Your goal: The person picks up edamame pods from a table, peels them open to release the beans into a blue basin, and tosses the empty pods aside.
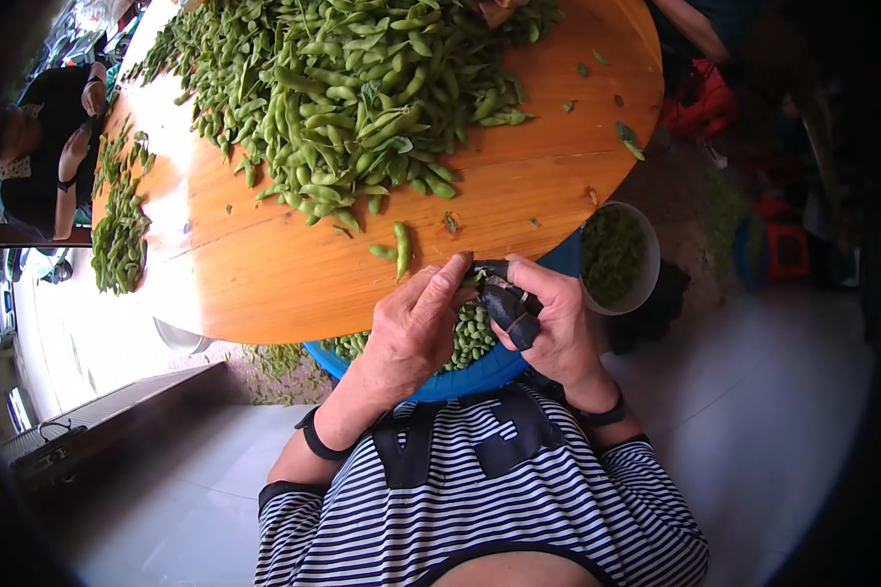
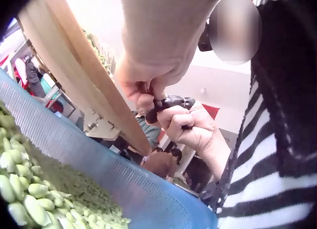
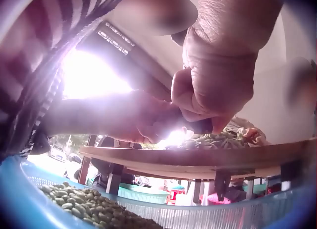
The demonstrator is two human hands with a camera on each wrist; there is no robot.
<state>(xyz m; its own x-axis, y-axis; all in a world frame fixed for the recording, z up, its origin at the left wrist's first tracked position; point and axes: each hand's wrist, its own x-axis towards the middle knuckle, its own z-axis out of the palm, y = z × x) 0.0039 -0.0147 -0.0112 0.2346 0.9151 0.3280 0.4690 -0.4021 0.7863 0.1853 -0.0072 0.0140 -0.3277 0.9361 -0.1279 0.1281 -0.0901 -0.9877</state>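
Note:
Above a blue basket (image 1: 504,370) of shelled green beans (image 1: 473,342), my two hands meet at the table's near edge. My left hand (image 1: 411,328) pinches with thumb and forefinger at a bean pod (image 1: 480,278), of which only a small greenish bit shows. My right hand (image 1: 561,318), its fingers curled, grips the pod's other side. Black coverings (image 1: 507,311) wrap some of the right fingers; the left wrist view shows one black covering (image 2: 166,106) against the left fingertips. Two loose pods (image 1: 401,252) lie on the wood just beyond.
A large heap of pods (image 1: 362,108) covers much of the round wooden table (image 1: 235,284), with a smaller pile (image 1: 122,235) at the left. Another person (image 1: 44,157) sits there. A white bucket (image 1: 648,259) of green stuff stands at the right.

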